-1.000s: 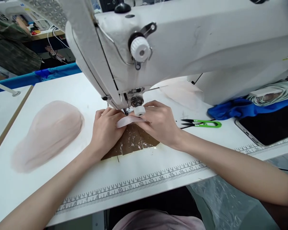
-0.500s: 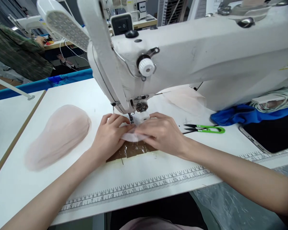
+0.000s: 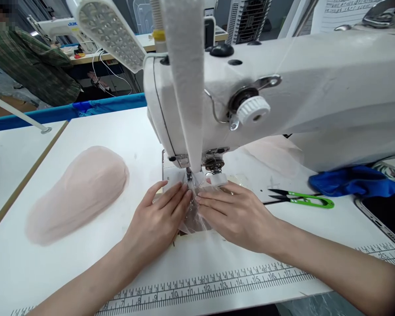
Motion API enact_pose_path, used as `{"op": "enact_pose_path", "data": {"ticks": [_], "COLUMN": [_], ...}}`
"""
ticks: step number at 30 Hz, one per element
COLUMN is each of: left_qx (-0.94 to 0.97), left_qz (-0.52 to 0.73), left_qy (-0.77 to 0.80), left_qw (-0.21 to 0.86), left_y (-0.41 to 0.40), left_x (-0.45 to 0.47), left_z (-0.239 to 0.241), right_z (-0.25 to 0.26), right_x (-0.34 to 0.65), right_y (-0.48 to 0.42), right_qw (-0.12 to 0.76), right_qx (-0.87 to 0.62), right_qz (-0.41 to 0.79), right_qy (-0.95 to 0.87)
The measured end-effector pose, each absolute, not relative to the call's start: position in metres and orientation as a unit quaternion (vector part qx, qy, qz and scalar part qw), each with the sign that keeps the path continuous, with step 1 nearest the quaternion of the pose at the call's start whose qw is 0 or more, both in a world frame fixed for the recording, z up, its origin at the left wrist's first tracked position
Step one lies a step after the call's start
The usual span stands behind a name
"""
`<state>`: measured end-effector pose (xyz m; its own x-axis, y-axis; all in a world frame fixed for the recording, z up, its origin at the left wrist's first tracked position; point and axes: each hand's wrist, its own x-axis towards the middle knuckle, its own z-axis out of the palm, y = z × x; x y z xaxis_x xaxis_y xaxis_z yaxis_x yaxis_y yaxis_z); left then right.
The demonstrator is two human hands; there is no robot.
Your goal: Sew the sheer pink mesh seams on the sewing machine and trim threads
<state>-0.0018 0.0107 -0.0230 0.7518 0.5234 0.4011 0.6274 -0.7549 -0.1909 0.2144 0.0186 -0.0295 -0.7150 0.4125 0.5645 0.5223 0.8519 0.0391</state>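
Both hands lie on a sheer, pale piece of fabric (image 3: 195,219) under the needle area of a white sewing machine (image 3: 316,87). My left hand (image 3: 159,217) rests on the fabric's left side, fingers stretched forward and flat. From the right, my right hand (image 3: 238,215) presses the fabric with its fingers extended, tips close to my left fingertips. Just ahead of the fingertips is the presser foot (image 3: 188,174), partly hidden by the machine head. The fabric looks gathered along a line between my hands.
A stack of pale pink sheer pieces (image 3: 82,193) lies at left. Green thread snips (image 3: 311,201), a blue cloth (image 3: 352,181) and a phone (image 3: 388,215) are at right. Another pink sheer piece (image 3: 276,153) lies behind the needle. A person in a plaid shirt (image 3: 33,66) stands beyond.
My fingers have gone from pinching the bunched fabric to lying flat on it. The fabric now spreads nearer the table's front. The camera view has shifted closer to the machine.
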Motion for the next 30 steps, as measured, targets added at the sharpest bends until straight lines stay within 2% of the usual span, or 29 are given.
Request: {"op": "enact_pose_path", "data": {"ticks": [20,30], "left_qx": [-0.914,-0.919], "left_qz": [-0.168,-0.170], "left_qy": [-0.337,-0.318], "left_qw": [0.151,0.157], "left_y": [0.020,0.006], "left_x": [0.001,-0.001], "left_z": [-0.023,-0.021], "right_z": [-0.030,-0.027], "right_x": [0.214,0.214], "right_y": [0.025,0.021], "right_qw": [0.287,0.268], "right_qx": [-0.262,-0.231], "right_qz": [-0.111,-0.170], "right_qy": [-0.914,-0.920]}}
